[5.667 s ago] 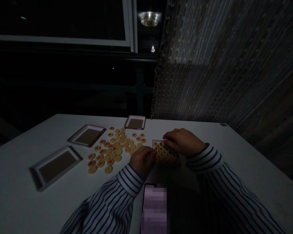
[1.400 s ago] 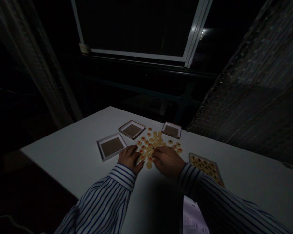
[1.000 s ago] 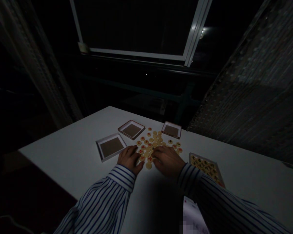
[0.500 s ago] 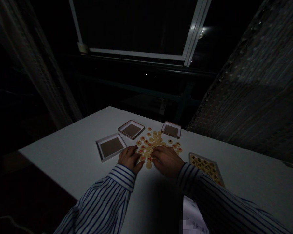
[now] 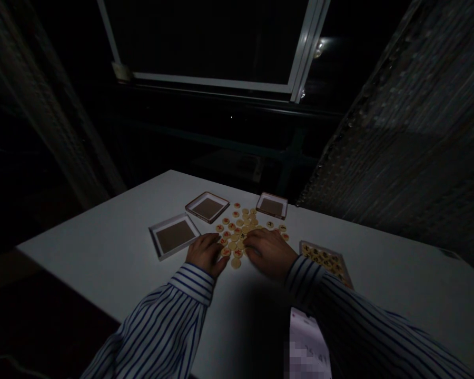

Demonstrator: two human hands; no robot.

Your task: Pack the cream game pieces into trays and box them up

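My left fingers [image 5: 221, 251] and right fingers [image 5: 249, 243] curving half-open over loose discs [image 5: 236, 262], bracketing pile on counter [image 5: 114, 231]; can't tell if gripping any.

The single head view is looking from the wearer's head, facing forward and down across the white table [image 5: 122, 231]. The left hand [image 5: 204, 253] and right hand [image 5: 271, 252] are showing fairly near, just below the frame's centre, while the window frame [image 5: 213, 81] is standing farther off, upper middle.
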